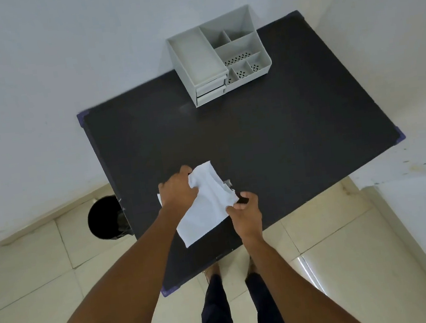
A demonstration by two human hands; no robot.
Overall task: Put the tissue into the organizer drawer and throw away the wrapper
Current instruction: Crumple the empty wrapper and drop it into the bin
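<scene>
**Both hands hold the white tissue above the near part of the dark surface**

Head view: The person stands at the near edge of a dark surface and looks down at both arms. The left hand is closed on the upper left part of a white tissue, with the fingers curled over its edge. The right hand pinches the right side of the same tissue between thumb and fingers. The tissue is spread between the two hands as a flat, slightly crumpled sheet, and its lower corner hangs toward the near edge of the surface. Just at the right hand there is a small dark thing and a little grey scrap near the tissue edge; I cannot tell if this is the wrapper.

At the far side of the surface, well apart from the hands, stands a light grey organizer. Its top has one long tray on the left and several smaller compartments on the right; some of them have a floor with small holes. All the compartments that can be seen hold nothing. On the front left of the organizer are two drawers, one above the other, and both look closed.

On the tiled floor, just beside the left edge of the surface, stands a black bin. Its inside is dark, so I cannot tell what it holds.
</scene>
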